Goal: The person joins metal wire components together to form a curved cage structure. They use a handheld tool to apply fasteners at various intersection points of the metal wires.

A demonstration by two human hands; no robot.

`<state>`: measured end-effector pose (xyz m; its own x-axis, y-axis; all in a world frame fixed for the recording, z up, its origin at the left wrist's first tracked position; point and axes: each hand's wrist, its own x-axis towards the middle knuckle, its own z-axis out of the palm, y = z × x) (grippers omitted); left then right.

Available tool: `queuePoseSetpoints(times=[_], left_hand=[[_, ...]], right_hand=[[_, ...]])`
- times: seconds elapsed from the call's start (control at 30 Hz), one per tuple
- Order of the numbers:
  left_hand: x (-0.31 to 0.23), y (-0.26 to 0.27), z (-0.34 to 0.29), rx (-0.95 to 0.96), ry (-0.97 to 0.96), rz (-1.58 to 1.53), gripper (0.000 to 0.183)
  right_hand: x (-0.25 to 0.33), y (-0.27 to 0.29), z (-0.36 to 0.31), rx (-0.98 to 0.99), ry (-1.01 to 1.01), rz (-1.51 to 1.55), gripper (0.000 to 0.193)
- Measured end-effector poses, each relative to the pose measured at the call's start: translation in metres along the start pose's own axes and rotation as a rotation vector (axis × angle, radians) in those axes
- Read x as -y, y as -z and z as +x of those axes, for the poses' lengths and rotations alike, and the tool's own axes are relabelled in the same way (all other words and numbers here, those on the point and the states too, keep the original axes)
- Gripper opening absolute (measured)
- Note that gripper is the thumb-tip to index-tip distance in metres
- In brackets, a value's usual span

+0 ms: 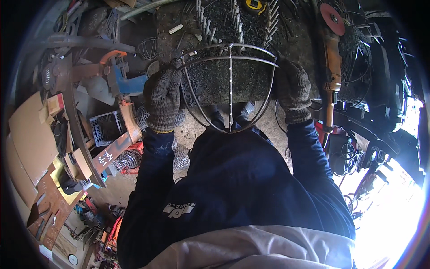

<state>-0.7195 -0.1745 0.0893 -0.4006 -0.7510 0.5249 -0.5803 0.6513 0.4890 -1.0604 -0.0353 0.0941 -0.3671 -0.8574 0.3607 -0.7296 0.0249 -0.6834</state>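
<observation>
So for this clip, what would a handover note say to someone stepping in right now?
Left hand: gloved, gripping the left rim of the wire cage.
Right hand: gloved, gripping its right rim.
Cage: domed wire frame held against the front edge of the workbench, hanging partly below it.
Nearby: orange angle grinder on the bench at right, tape measure at the far edge.
Done: hoops and ribs look joined. What remains cannot be told.

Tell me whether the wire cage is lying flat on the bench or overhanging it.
Overhanging: the domed grey wire cage juts past the dark workbench's front edge, gripped by both gloved hands.
</observation>
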Motion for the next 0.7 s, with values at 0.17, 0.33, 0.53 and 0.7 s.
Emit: queuePoseSetpoints(times=[0.17, 0.33, 0.53, 0.7], left_hand=[[-0.002, 0.0, 0.0, -0.003, -0.002, -0.007, 0.023], [0.002, -0.001, -0.001, 0.012, 0.002, -0.029, 0.023], [0.005, -0.002, -0.003, -0.001, -0.028, 0.003, 0.023], [-0.001, 0.001, 0.003, 0.029, -0.006, -0.036, 0.021]], right_hand=[[0.003, 0.002, 0.0, 0.019, -0.033, -0.022, 0.029], [0.003, 0.002, 0.0, 0.027, -0.075, 0.014, 0.029], [0.01, 0.005, 0.004, 0.03, -0.039, -0.033, 0.029], [0.007, 0.002, 0.003, 0.015, -0.045, -0.009, 0.029]])
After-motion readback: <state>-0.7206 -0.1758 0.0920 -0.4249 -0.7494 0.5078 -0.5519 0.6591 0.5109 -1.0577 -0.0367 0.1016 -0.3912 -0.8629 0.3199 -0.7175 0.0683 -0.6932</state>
